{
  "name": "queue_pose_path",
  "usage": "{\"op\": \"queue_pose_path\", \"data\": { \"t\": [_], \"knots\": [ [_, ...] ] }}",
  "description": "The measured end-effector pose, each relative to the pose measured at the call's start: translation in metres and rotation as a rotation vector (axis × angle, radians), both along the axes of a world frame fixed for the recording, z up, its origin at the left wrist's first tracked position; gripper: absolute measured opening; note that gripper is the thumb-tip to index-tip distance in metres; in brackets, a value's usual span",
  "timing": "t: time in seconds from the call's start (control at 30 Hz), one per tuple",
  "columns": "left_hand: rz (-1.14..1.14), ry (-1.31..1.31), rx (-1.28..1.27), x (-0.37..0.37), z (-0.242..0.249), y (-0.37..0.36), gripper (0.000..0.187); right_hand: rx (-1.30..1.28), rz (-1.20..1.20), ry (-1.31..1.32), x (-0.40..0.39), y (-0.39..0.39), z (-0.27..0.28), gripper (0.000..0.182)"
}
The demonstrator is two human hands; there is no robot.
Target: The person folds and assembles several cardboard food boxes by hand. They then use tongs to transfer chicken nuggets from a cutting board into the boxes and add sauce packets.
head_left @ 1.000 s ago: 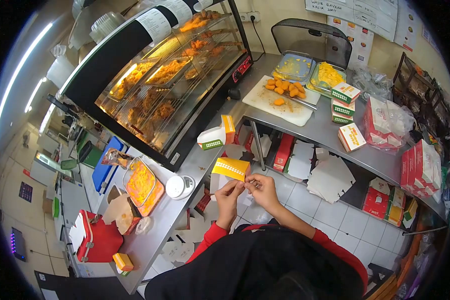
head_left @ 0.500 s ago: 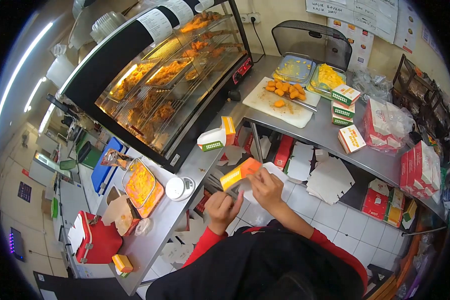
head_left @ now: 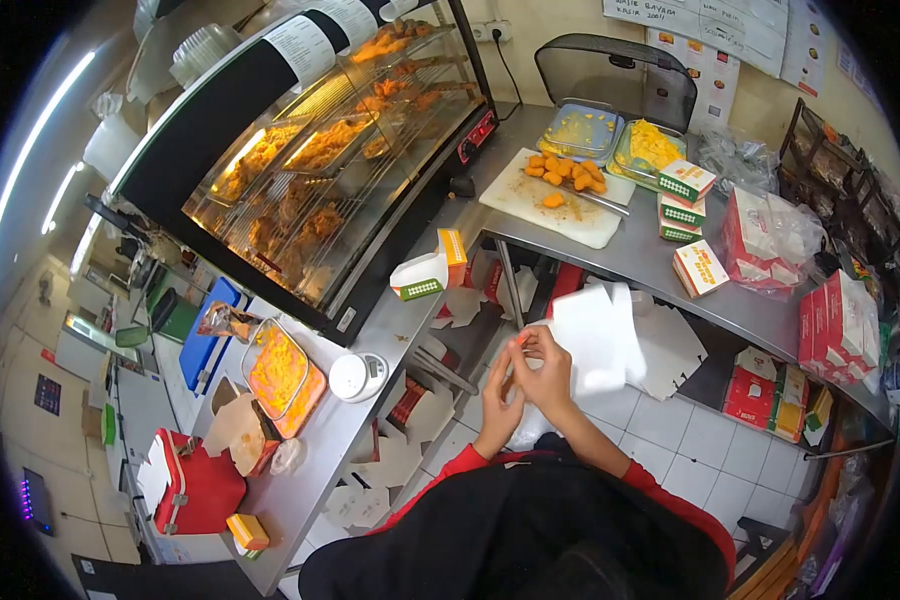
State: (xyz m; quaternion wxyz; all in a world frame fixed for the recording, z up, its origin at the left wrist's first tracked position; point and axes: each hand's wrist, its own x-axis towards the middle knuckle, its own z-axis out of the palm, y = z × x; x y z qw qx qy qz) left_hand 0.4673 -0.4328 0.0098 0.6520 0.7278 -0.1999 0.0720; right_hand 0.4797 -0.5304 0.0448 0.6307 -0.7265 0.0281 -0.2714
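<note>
Holding a partly folded carton [head_left: 595,340] out over the gap between the counters, its white side facing up and kind of blurry. The right hand [head_left: 545,368] has its fingers curled in with the thumb close to them, closed on the near left edge, where a bit of orange shows. The left hand [head_left: 500,402] is right up against it, fingertips nearly meeting the other hand's, but I can't tell if it actually has hold of the carton too (the fingers overlap a lot).

Just left of the carton in the view, on the near counter [head_left: 365,425], there's 1 open yellow and white box [head_left: 431,266] beside the glass food warmer [head_left: 300,165]. A round white scale [head_left: 358,377] sits further down, near a tray of orange food [head_left: 278,371].

On the far counter [head_left: 640,245], a white cutting board [head_left: 532,216] holds a pile of nuggets [head_left: 567,172], with 3 small boxes [head_left: 683,205] stacked to its right and 1 more [head_left: 701,269] lying near them
</note>
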Motion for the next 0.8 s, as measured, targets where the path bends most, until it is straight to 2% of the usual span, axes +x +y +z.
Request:
{"op": "queue_pose_path", "data": {
  "t": [0.03, 0.07, 0.1, 0.13, 0.17, 0.23, 0.3, 0.37, 0.47, 0.57, 0.6, 0.67, 0.73, 0.77, 0.8],
  "knots": [
    [-0.022, 0.085, -0.122, -0.005, 0.001, -0.003, 0.053, -0.084, 0.035, 0.013, 0.001, -0.004, -0.003, 0.015],
    [-0.077, 0.218, -0.315, 0.001, -0.011, 0.001, 0.039, -0.168, 0.069, 0.025, 0.001, -0.009, -0.007, 0.015],
    [-0.074, 0.368, -0.447, 0.003, -0.009, 0.007, 0.036, -0.251, 0.102, 0.037, 0.001, -0.013, -0.009, 0.016],
    [-0.071, 0.521, -0.575, 0.007, -0.004, 0.017, 0.033, -0.365, 0.129, 0.066, -0.001, -0.015, -0.01, 0.029],
    [-0.066, 0.674, -0.702, 0.012, 0.0, 0.025, 0.03, -0.475, 0.172, 0.133, -0.006, -0.015, -0.007, 0.033],
    [0.001, 0.787, -0.544, 0.026, -0.002, 0.038, 0.034, -0.696, 0.265, 0.264, -0.016, -0.014, 0.007, 0.041],
    [0.04, 0.86, -0.355, 0.03, -0.001, 0.049, 0.036, -0.777, 0.264, 0.198, -0.018, -0.007, -0.018, 0.026],
    [0.075, 0.783, -0.249, 0.031, -0.026, 0.061, 0.036, -0.816, 0.29, 0.132, -0.023, -0.001, -0.037, 0.013],
    [0.088, 0.714, -0.176, 0.019, -0.063, 0.085, 0.035, -0.85, 0.36, 0.241, -0.032, 0.017, -0.05, 0.016],
    [0.189, 1.027, -0.001, 0.004, -0.059, 0.091, 0.033, -0.981, 0.512, 0.295, -0.041, 0.03, -0.068, 0.016],
    [0.158, 1.067, -0.001, -0.005, -0.068, 0.097, 0.035, -0.986, 0.577, 0.303, -0.043, 0.034, -0.076, 0.016],
    [0.064, 1.292, 0.069, -0.021, -0.135, 0.135, 0.033, -1.002, 0.681, 0.366, -0.05, 0.042, -0.076, 0.016],
    [-0.036, 1.445, -0.055, -0.038, -0.136, 0.15, 0.03, -1.054, 0.848, 0.399, -0.052, 0.05, -0.078, 0.016],
    [-0.087, 1.48, -0.217, -0.058, -0.089, 0.146, 0.028, -1.08, 0.872, 0.402, -0.052, 0.052, -0.07, 0.016],
    [-0.139, 1.509, -0.377, -0.068, -0.064, 0.147, 0.025, -1.103, 0.895, 0.405, -0.053, 0.055, -0.058, 0.016]
  ]
}}
